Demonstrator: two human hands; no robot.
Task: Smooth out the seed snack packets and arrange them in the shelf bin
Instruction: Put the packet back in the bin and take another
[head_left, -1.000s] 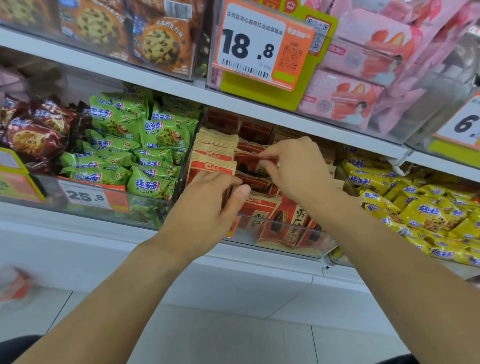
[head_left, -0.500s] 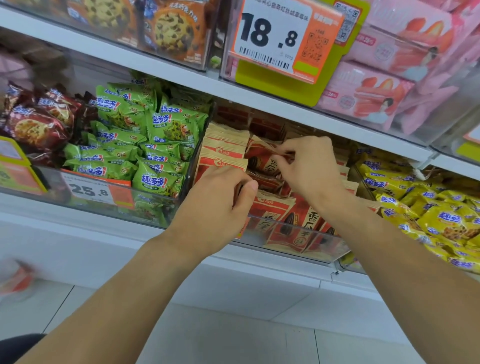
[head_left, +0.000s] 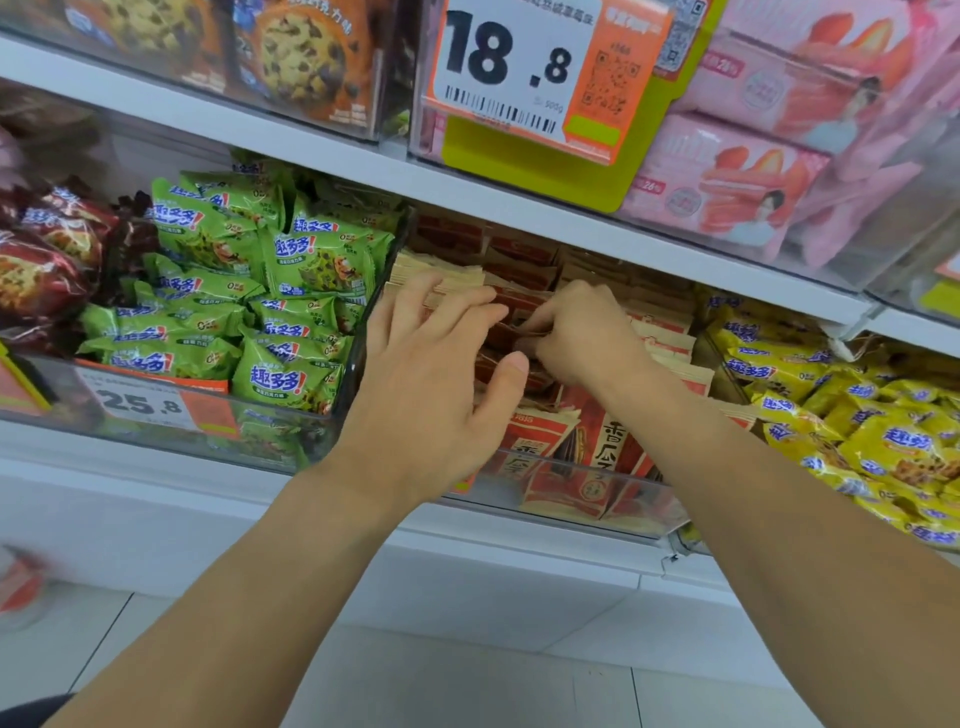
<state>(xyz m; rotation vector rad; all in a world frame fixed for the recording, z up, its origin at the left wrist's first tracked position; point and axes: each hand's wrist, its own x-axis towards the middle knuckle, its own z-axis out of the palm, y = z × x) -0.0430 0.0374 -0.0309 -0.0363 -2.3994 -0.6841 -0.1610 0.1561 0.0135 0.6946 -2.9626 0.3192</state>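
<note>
Now the left hand (head_left: 436, 384) has lifted off the front packets: a second ago its thumb and fingers curled down against the tan stack, and here the fingers spread straight over the seed packets (head_left: 524, 312), a wide grip holding nothing. The right hand (head_left: 582, 338) has stayed in the middle of the bin (head_left: 597, 499), its grip narrow, fingers curled and pinching the top edge of a red packet. That packet sits at nine o'clock from the right knuckles, just under the left fingertips (head_left: 493, 309). More seed packets stand upright at six o'clock behind the clear front wall. Green cookie bags (head_left: 270, 322) fill the neighbouring bin at nine o'clock, yellow bags (head_left: 852, 415) at three.
</note>
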